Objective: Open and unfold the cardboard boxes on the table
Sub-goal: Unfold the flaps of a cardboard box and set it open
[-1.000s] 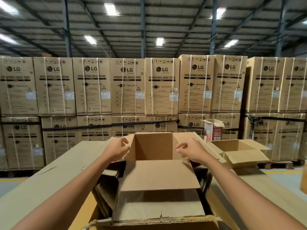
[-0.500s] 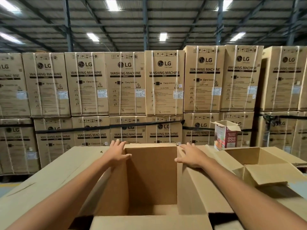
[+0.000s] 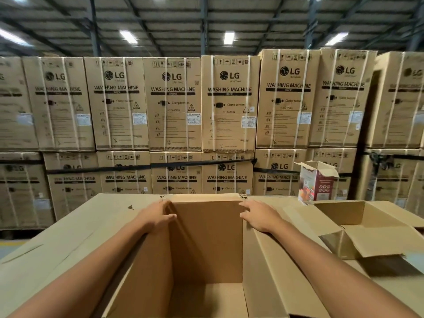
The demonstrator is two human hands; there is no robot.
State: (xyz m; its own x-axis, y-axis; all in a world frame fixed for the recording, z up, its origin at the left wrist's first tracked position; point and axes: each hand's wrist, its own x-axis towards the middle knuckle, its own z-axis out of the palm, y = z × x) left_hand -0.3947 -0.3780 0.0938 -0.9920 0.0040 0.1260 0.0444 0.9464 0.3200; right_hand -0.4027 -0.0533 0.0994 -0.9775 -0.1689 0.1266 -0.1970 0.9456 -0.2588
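Cardboard box (image 3: 206, 244) stands open at lower centre. My left hand (image 3: 156, 215) and right hand (image 3: 260, 215) press flat, fingers spread, on its far side flaps, equally near.

My view cuts off the open box (image 3: 206, 244) at the bottom edge, so I can't see its near wall. The left hand (image 3: 153, 216) hides that box's left rim. The stacked cartons (image 3: 57, 104) at far left are blurred.

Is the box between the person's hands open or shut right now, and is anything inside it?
Open and empty: the box shows bare inner walls and floor, with the left hand and right hand pressing its side flaps outward.
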